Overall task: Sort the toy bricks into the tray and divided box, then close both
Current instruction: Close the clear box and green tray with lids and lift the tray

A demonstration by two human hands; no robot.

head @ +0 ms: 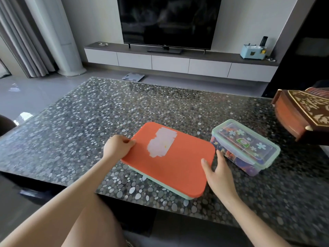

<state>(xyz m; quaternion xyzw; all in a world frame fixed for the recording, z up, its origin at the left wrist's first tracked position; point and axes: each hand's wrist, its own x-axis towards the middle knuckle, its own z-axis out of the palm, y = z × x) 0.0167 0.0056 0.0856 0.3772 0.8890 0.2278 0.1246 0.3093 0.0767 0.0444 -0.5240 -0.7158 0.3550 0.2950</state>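
Note:
An orange lid (178,161) with a torn pale label covers a mint-green tray (160,184), whose rim shows only along the near side. My left hand (118,146) grips the lid's left edge with curled fingers. At the lid's right edge, my right hand (216,169) has its thumb on top and its fingers along the side. To the right stands the clear divided box (244,146) with its flowered lid on; coloured toy bricks show through its walls. The tray's contents are hidden.
Both containers sit near the front edge of a dark pebble-patterned table (106,125). A carved wooden instrument (302,114) lies at the table's right edge, close behind the box. A TV and a low cabinet stand beyond the table.

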